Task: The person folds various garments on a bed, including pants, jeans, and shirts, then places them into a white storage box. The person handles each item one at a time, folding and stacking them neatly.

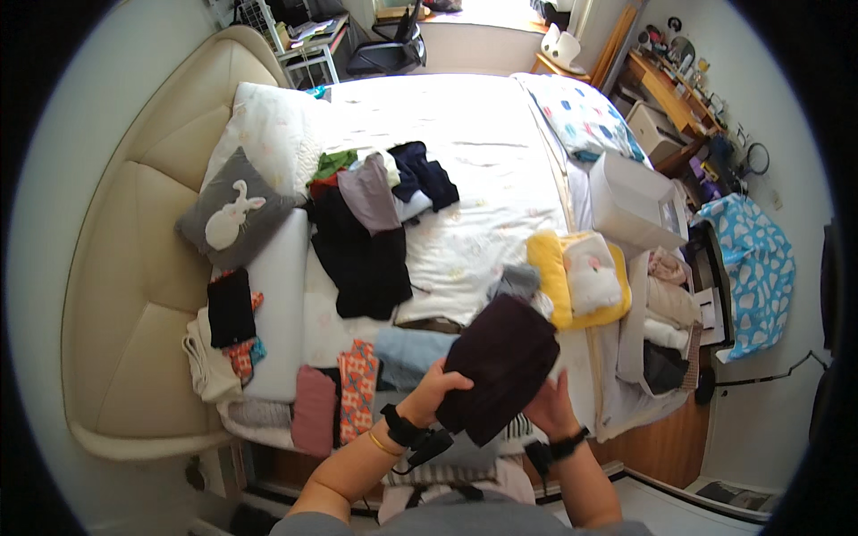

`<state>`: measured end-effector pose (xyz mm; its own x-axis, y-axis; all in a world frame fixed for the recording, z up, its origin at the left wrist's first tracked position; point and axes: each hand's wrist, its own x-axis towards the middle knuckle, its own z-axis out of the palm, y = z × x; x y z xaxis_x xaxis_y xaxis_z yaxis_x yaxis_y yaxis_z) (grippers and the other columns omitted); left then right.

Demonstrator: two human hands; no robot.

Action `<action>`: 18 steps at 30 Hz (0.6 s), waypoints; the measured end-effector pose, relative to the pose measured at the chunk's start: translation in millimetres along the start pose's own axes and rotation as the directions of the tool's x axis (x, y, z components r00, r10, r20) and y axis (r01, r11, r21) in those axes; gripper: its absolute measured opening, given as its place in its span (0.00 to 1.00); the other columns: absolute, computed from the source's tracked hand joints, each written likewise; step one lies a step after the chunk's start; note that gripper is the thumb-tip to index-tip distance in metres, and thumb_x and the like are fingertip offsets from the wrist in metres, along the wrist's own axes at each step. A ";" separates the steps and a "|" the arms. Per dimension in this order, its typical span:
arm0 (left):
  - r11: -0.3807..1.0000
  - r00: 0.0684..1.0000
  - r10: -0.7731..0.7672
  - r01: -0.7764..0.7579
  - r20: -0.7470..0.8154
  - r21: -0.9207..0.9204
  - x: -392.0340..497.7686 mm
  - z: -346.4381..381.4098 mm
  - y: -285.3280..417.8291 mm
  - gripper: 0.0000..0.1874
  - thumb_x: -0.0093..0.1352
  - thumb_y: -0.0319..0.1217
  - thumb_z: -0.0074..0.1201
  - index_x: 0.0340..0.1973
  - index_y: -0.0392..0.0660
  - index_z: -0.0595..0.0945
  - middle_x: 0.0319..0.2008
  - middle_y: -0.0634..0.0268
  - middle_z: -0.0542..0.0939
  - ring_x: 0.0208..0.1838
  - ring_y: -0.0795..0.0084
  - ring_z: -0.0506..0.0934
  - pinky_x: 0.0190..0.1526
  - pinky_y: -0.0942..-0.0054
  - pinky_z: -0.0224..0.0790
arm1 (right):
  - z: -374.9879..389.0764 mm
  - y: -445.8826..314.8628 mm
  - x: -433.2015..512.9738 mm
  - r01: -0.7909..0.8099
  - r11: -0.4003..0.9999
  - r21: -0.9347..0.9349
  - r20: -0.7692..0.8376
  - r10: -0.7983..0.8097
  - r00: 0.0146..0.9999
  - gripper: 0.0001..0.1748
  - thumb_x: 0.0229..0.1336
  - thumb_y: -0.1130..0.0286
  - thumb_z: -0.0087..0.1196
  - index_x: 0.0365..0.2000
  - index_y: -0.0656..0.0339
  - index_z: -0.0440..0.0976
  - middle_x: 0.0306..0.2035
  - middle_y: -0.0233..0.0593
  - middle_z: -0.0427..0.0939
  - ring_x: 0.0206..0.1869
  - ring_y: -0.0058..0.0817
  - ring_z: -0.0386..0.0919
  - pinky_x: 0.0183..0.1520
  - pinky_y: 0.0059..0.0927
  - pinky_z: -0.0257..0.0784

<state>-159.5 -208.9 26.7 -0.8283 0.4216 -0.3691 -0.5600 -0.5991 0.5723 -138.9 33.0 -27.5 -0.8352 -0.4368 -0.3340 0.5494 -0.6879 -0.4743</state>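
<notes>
A dark maroon folded garment (504, 365) is held up between my two hands over the near edge of the bed. My left hand (439, 395) grips its left side, thumb on top. At its lower right side, my right hand (553, 405) supports it with the fingers partly behind the cloth. Light blue denim (409, 352) lies just beyond my left hand. To the left, an orange patterned folded cloth (357, 388) sits beside a folded pink garment (314, 409). A grey crumpled cloth (517, 280) shows past the garment's far edge.
Loose clothes, including black trousers (362, 258), are heaped mid-bed. On the right stand a fabric storage box (630, 365) of rolled clothes, a white bin (627, 201) and a yellow folded blanket (549, 278). A grey rabbit cushion (268, 214) leans by the padded headboard (127, 254).
</notes>
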 end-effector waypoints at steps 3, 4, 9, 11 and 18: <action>0.931 0.983 0.134 -0.082 -0.124 0.356 -4.1 32.7 -69.5 0.40 0.55 0.22 0.54 0.62 0.39 0.54 0.59 0.57 0.62 0.57 0.66 0.66 0.59 0.70 0.56 | 17.2 -31.2 10.7 -0.031 0.992 0.121 -0.037 0.036 0.999 0.33 0.63 0.48 0.34 0.59 0.61 0.56 0.59 0.42 0.62 0.60 0.36 0.62 0.64 0.39 0.53; 0.857 0.954 0.188 -0.044 -0.233 0.513 -5.9 41.4 -88.5 0.42 0.56 0.22 0.56 0.63 0.40 0.51 0.61 0.57 0.60 0.58 0.66 0.65 0.59 0.70 0.56 | 15.6 -44.4 7.1 -0.103 0.986 0.128 0.019 0.101 0.995 0.31 0.63 0.49 0.33 0.59 0.61 0.57 0.58 0.42 0.63 0.59 0.36 0.63 0.64 0.39 0.53; 0.792 0.979 0.180 -0.084 -0.099 0.605 13.5 75.8 -150.1 0.45 0.59 0.31 0.59 0.65 0.42 0.47 0.63 0.56 0.55 0.64 0.64 0.55 0.63 0.68 0.48 | -9.7 -70.3 -28.6 -0.212 0.977 0.017 0.042 0.211 0.977 0.26 0.64 0.55 0.38 0.55 0.61 0.61 0.52 0.39 0.70 0.52 0.31 0.70 0.57 0.34 0.64; 0.706 0.992 0.122 -0.058 -0.040 0.706 27.7 91.4 -173.1 0.45 0.60 0.33 0.59 0.65 0.43 0.47 0.63 0.56 0.55 0.65 0.64 0.55 0.63 0.69 0.46 | -27.7 -74.6 -37.2 -0.268 0.963 -0.025 -0.006 0.268 0.964 0.24 0.63 0.56 0.41 0.54 0.60 0.62 0.50 0.37 0.71 0.50 0.29 0.71 0.55 0.32 0.66; 0.479 0.946 0.281 0.006 -0.160 0.878 27.3 80.9 -215.3 0.34 0.58 0.41 0.59 0.56 0.42 0.66 0.62 0.42 0.52 0.65 0.48 0.53 0.63 0.62 0.46 | -173.1 -123.3 -17.3 -0.112 0.828 -0.549 -0.369 -0.120 0.922 0.25 0.59 0.56 0.48 0.47 0.66 0.68 0.42 0.36 0.74 0.42 0.25 0.71 0.47 0.26 0.65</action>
<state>-59.9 -13.3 -47.4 -0.9444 0.1217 -0.3053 -0.2555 0.3128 0.9148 -188.3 225.7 -104.3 -0.8274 -0.1065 -0.5514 0.5610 -0.2019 -0.8028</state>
